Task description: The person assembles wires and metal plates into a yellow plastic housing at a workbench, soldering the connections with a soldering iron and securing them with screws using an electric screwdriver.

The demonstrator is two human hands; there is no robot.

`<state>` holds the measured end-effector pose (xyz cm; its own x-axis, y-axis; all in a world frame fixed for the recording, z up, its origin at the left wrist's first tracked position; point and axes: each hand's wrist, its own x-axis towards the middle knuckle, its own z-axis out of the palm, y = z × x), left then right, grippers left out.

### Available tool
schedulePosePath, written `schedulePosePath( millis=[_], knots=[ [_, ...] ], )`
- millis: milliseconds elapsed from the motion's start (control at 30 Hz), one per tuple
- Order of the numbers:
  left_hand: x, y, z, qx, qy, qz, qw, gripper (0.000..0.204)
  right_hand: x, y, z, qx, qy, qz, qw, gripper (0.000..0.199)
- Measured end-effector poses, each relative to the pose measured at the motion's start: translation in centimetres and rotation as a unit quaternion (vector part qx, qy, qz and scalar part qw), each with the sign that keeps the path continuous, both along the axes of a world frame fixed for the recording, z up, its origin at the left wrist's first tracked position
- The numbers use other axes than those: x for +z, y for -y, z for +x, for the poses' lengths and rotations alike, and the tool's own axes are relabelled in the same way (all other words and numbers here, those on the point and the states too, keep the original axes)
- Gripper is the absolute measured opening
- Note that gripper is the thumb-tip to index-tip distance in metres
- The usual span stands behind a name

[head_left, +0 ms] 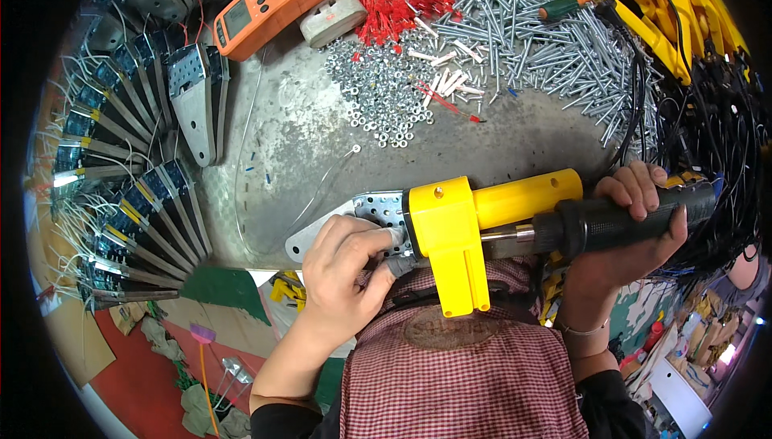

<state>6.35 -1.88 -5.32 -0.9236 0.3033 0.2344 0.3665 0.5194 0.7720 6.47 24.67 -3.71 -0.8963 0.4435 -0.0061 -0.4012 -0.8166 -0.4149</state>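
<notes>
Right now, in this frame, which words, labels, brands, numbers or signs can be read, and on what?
None can be quoted with confidence:
Oval patch on the checked apron: upside-down lettering, too unclear.
Orange meter: markings by its screen and buttons, too small.
Pale block: faint reddish marks, too small.
Yellow housing: no text visible.

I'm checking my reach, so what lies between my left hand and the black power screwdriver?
In the head view, the yellow housing lies between your left hand and the black power screwdriver, whose metal shaft extends toward it.
</notes>
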Motion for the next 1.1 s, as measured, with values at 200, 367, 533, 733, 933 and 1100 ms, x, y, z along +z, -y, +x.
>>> schedulePosePath(
  millis=[200, 367, 533, 733, 933, 1100],
  knots=[
    [0.5, 0.9, -0.7, -0.058, 0.048, 0.02, 0.997, 0.019, 0.0, 0.2, -0.1, -0.004, 0.002, 0.0, 1.0, 0.032],
    [0.1, 0.8, -1.3, -0.074, 0.032, 0.03, 0.996, 0.017, -0.1, 0.1, -0.3, 0.007, -0.01, -0.007, 1.0, 0.03],
    [0.1, 0.9, -1.8, -0.098, 0.035, 0.041, 0.994, 0.017, -0.1, 0.1, -0.3, 0.013, -0.03, -0.013, 0.999, 0.03],
    [0.3, 1.2, -1.8, -0.103, 0.031, 0.029, 0.994, 0.017, 0.9, 0.3, -0.3, 0.008, -0.024, 0.014, 1.0, 0.034],
    [3.1, 2.4, -4.6, 0.046, -0.061, -0.144, 0.987, 0.031, 2.3, -1.1, -1.7, 0.01, 0.005, 0.106, 0.994, 0.041],
    [2.7, 2.1, -5.4, 0.08, 0.004, -0.197, 0.977, 0.036, 2.7, -1.9, -2.6, -0.003, -0.029, 0.121, 0.992, 0.041]
  ],
)
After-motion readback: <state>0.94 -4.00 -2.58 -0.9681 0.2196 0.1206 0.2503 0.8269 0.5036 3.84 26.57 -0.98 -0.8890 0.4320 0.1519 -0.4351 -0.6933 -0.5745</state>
